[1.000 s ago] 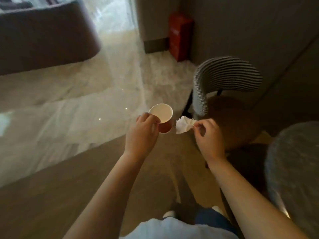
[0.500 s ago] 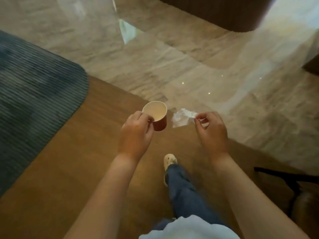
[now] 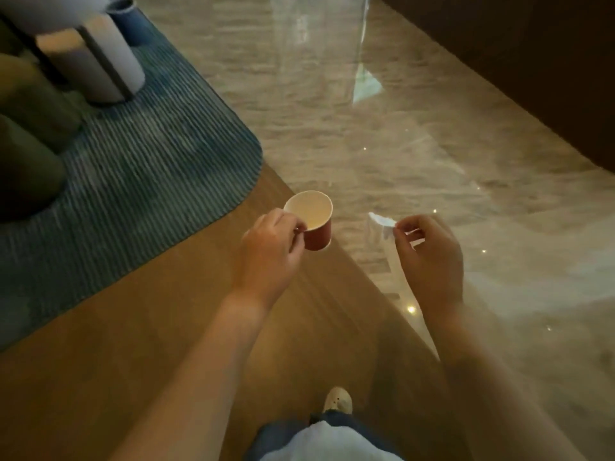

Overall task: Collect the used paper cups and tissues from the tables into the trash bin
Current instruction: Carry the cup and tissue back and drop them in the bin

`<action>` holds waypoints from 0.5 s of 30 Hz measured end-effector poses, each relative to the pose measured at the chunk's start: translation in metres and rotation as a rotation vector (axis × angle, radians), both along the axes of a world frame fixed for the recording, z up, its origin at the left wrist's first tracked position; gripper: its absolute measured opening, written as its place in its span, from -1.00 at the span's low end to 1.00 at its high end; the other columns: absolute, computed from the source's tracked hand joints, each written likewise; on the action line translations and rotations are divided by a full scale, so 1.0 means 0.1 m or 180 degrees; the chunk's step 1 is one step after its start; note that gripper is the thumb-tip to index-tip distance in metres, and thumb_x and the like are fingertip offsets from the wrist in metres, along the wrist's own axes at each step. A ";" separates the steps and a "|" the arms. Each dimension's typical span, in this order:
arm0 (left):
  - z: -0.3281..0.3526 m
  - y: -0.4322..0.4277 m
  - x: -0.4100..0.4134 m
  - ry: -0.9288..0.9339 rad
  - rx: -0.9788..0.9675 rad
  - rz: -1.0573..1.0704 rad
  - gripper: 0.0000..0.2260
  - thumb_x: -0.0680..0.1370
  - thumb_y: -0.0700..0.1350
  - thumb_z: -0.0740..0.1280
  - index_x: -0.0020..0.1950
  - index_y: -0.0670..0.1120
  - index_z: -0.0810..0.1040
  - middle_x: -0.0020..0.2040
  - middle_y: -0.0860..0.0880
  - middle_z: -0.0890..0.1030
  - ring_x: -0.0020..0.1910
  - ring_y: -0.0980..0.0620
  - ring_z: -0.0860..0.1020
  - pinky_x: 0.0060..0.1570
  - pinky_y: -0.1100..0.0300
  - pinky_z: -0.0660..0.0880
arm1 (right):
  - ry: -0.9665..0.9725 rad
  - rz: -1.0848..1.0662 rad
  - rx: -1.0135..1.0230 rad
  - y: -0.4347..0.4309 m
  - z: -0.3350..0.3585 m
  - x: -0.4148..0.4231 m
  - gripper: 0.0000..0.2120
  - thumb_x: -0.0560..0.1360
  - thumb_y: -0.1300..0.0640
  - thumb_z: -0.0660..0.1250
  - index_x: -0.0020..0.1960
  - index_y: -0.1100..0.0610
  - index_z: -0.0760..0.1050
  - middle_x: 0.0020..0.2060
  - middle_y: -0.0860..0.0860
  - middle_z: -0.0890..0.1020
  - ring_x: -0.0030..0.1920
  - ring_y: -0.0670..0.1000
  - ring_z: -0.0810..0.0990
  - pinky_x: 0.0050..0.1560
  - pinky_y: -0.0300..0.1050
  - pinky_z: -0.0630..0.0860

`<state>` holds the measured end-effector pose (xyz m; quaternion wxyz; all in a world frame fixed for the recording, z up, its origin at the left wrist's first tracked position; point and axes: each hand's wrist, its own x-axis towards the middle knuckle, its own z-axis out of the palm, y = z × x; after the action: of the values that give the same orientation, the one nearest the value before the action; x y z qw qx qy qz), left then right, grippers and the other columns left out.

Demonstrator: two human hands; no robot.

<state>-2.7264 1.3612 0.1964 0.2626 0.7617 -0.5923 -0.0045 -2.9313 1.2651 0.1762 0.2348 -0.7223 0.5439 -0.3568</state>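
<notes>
My left hand pinches the rim of a red paper cup with a white inside, held upright over the wooden floor. To its right, my right hand holds a crumpled white tissue between thumb and fingers, above the marble floor. The two hands are level with each other and a short gap apart. No trash bin or table top is in view.
A blue striped rug covers the floor on the left, with cylindrical furniture legs and green cushions on it. Glossy marble floor stretches ahead and right. A dark wall base runs along the upper right. My shoe is below.
The view has swung left: the striped chair and red box are gone, the rug and furniture legs have come in. Both hands keep the same hold on cup and tissue.
</notes>
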 end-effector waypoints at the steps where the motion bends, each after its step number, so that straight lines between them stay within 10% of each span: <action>1: 0.04 -0.06 0.14 -0.0073 -0.0006 0.0120 -0.90 0.48 -0.19 0.38 -0.03 -0.10 0.56 -0.07 -0.02 0.56 -0.10 0.03 0.51 -0.14 0.25 0.36 | -0.0032 0.0065 -0.0002 -0.13 0.02 0.15 -0.93 0.45 0.18 0.39 -0.15 0.04 0.53 -0.21 -0.15 0.54 -0.24 -0.17 0.53 -0.20 -0.18 0.50; 15: 0.15 -1.47 2.40 0.0150 -0.0182 0.1049 -0.91 0.49 -0.16 0.37 -0.01 -0.10 0.56 -0.07 0.03 0.52 -0.06 0.08 0.49 -0.17 0.33 0.33 | -0.0034 0.1133 -0.0030 -2.10 0.24 2.73 -0.92 0.47 0.19 0.36 -0.15 0.04 0.50 -0.18 -0.13 0.54 -0.22 -0.17 0.54 -0.27 -0.47 0.38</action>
<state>-2.4864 1.2140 0.2116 0.2952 0.8404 -0.4529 0.0377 -2.6578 1.0552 0.2003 0.2937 -0.8064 0.4045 -0.3160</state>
